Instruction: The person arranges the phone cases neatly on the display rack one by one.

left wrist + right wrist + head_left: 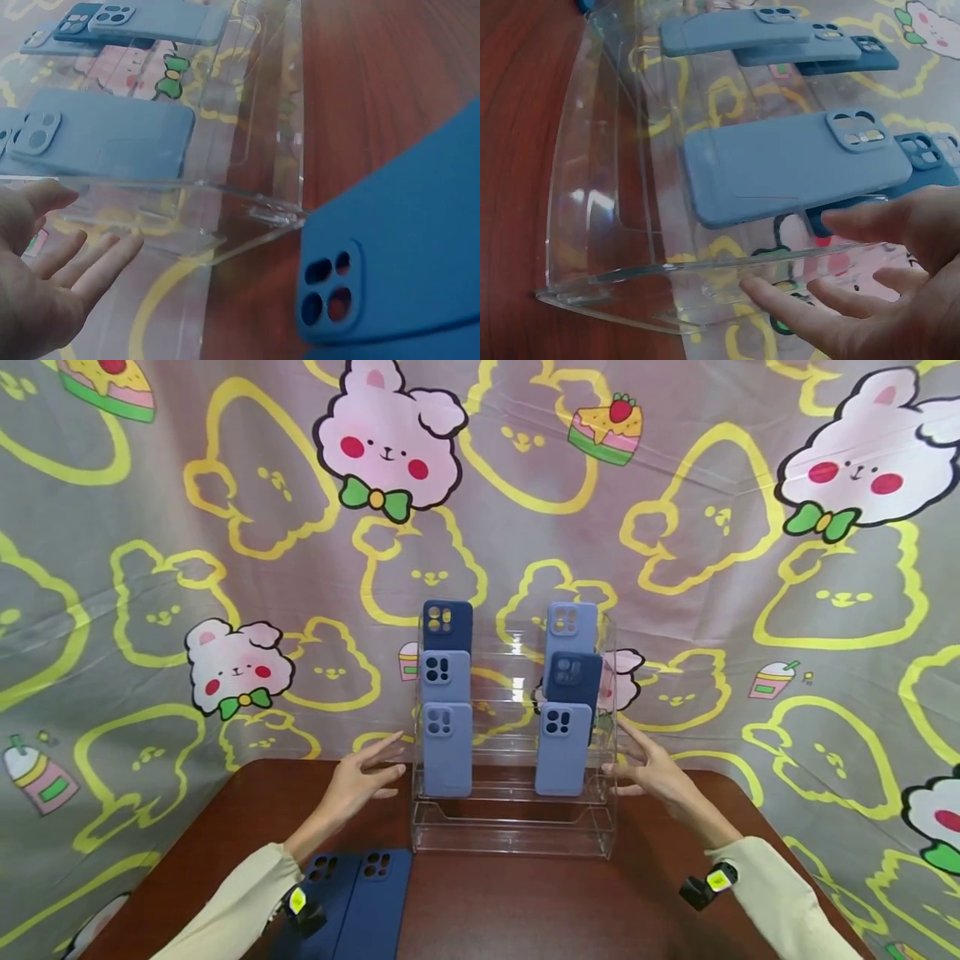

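A clear tiered display stand [510, 842] holds several phone cases in two columns. On the left, a dark blue case [459, 631] is above two light blue ones, the lowest being a light blue case [450, 764]. The right column has a dark blue case [577, 681] between two light blue ones, the front one a light blue case [562, 764]. My left hand [360, 781] is beside the stand's left side, fingers spread and holding nothing. At the right side my right hand [660, 781] likewise holds nothing, its fingers apart. Whether either hand touches the clear panels I cannot tell.
Two dark blue phone cases [378, 902] lie side by side on the brown table [480, 910], partly under my left forearm. Behind the stand hangs a grey cloth [517, 543] with cartoon prints. Each wrist wears a small black camera [701, 892].
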The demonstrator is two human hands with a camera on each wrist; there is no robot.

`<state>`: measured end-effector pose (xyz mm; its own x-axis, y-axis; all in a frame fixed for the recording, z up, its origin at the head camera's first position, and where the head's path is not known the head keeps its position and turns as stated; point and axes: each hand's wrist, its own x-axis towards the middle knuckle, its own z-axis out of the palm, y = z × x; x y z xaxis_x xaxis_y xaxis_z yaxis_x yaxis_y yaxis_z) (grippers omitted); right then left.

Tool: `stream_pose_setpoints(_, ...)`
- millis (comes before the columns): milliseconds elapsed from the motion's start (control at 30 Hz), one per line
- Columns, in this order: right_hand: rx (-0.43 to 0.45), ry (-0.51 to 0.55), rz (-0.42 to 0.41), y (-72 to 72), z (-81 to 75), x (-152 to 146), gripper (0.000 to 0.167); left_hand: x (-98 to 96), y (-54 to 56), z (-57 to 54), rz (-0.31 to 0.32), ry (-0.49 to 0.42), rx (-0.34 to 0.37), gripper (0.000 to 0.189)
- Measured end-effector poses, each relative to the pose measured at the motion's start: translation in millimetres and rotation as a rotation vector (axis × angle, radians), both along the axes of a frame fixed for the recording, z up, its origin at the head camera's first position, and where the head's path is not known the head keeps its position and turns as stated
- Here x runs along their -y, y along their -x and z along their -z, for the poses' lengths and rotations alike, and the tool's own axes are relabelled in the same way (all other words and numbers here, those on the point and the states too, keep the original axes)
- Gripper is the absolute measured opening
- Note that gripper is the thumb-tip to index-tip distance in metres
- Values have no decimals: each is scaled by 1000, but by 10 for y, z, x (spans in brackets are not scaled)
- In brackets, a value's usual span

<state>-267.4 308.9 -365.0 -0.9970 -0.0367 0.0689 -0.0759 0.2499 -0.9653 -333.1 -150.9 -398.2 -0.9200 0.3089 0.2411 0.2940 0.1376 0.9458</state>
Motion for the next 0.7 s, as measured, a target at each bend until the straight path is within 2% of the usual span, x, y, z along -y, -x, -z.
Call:
stream_pose_setpoints(167,45,-38,-29,-2,40,-2,89,173,-65,29,-79,107,-45,59)
stream_pose_setpoints(333,47,-65,-41,-38,18,-9,85,332,-149,94,-80,240,-109,57)
stream_pose_setpoints(433,36,-81,-46,-34,-3,-19,83,425,-185,159,-83,304,-119,57)
stream_pose_setpoints(600,21,-102,-65,-25,-9,-13,81,610,-261,214,-96,430,-65,61)
stream_pose_setpoints(700,24,-121,-64,-38,-1,-5,81,757,-235,299,-81,570,23,71)
